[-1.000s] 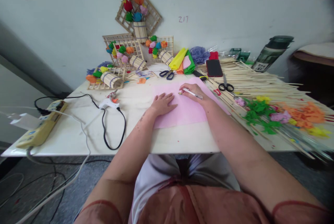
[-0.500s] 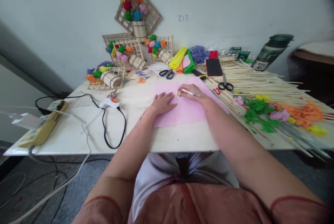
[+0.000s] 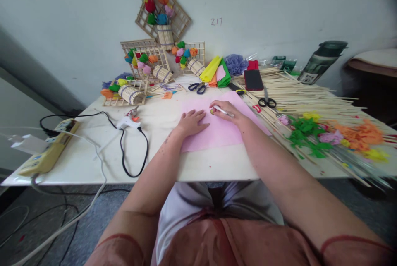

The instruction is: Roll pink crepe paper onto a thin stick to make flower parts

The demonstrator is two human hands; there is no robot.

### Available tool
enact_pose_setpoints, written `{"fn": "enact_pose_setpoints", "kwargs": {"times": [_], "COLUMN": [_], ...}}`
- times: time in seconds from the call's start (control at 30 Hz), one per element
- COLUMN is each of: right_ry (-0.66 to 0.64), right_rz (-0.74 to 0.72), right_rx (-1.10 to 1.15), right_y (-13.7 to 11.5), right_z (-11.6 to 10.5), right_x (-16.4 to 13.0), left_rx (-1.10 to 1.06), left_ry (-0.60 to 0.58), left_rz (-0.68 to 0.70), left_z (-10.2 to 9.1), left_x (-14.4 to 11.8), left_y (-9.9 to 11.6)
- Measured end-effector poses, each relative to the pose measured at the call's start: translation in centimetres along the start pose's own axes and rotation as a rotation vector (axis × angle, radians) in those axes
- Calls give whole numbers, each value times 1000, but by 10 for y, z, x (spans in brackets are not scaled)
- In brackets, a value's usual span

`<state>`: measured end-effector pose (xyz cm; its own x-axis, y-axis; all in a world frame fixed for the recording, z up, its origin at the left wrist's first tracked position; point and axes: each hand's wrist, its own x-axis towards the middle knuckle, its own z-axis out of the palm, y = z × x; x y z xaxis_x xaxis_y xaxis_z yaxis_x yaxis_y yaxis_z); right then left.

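A sheet of pink paper point(image 3: 214, 133) lies flat on the white table in front of me. My left hand point(image 3: 192, 123) rests on its left part, palm down with the fingers spread. A white pen point(image 3: 223, 111) is gripped in my right hand point(image 3: 228, 111), over the upper middle of the sheet. Just by the pen's tip sits a small round yellowish-green piece point(image 3: 211, 111), partly hidden by my fingers; I cannot tell what it is. Above the sheet lie dark-handled scissors point(image 3: 197, 88) and folded coloured paper point(image 3: 211, 69).
A glue gun point(image 3: 128, 122) with a black cord and a power strip point(image 3: 51, 148) are at left. Stick frames with paper flowers point(image 3: 161, 73) stand behind. At right lie a phone point(image 3: 253, 80), more scissors point(image 3: 267, 101), thin sticks point(image 3: 304, 96), crumpled paper point(image 3: 361, 133) and a bottle point(image 3: 322, 62).
The pen tilts slightly differently in my right hand, which has barely moved. My left hand stays where it was on the pink paper. The whole view has shifted a little.
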<state>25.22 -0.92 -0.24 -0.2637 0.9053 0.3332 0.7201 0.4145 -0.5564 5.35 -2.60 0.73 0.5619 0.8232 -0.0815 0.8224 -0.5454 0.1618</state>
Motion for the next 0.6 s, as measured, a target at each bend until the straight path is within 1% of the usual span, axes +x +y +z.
{"fn": "enact_pose_setpoints", "kwargs": {"times": [0.2,0.27,0.33,0.4,0.47,0.5,0.53,0.6], "right_ry": [8,10,6,-7,-20,-23,-23,-23], "right_rz": [26,20,-2,-20,-19,-13,-4,13], "right_rx": [62,73,75,88,117,128,134,125], "right_y": [7,8,9,9,10,10,10,10], "right_z": [6,7,7,7,7,7,7,8], "right_x": [2,2,3,4,5,5,6,6], "left_rx": [43,95,186,258,301,301,288,234], "left_ry": [1,-10,-90,-117,-102,-81,-55,-3], "left_rz": [-24,-22,22,47,-2,-35,-60,-36], "left_z": [-3,-10,-22,-35,-44,-45,-44,-35], "left_x": [-2,-1,3,8,13,16,17,20], "left_y": [6,13,22,33,42,46,49,53]}}
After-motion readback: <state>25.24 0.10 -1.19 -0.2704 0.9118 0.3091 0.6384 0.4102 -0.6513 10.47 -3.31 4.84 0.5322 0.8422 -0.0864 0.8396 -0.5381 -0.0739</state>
